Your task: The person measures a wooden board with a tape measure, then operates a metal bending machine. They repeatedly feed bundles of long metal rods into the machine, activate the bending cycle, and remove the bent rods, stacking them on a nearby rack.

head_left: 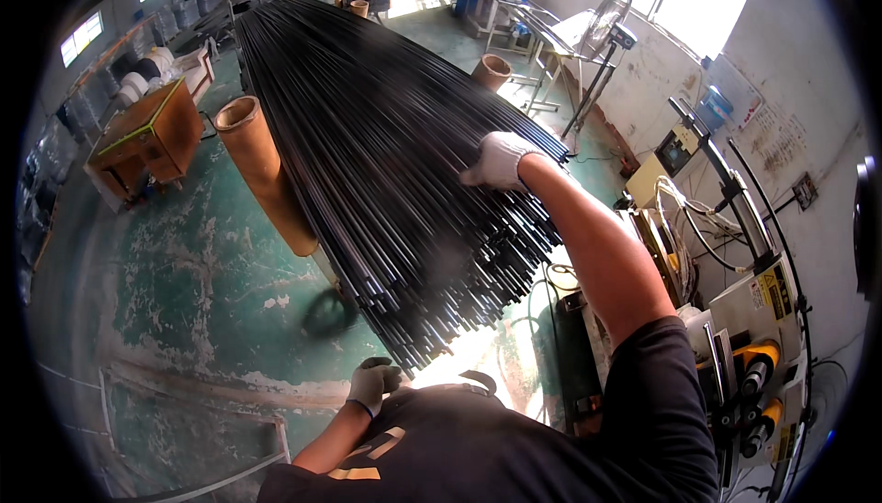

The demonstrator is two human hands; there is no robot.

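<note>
Bundle of long thin black metal rods (386,145), fanned on rack.
Likely stiff, heavy, slippery; gloved right hand (497,160) lies spread on top; gloved left hand (374,382) curls at near ends.

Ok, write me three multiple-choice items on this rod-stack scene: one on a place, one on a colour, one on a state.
1. Where does the right hand rest?
A. on the bundle of long black rods
B. on the wooden cabinet
C. on the pedestal fan

2. What colour is the floor?
A. red
B. worn green
C. plain white

3. How are the near rod ends by the left hand?
A. wrapped in film
B. capped flush
C. loose and uneven, fanned out

Answers:
1. A, the white-gloved hand lies flat on the right side of the bundle.
2. B, green paint shows with pale worn patches.
3. C, the ends stick out at differing lengths, with the grey-gloved hand just below them.
</note>
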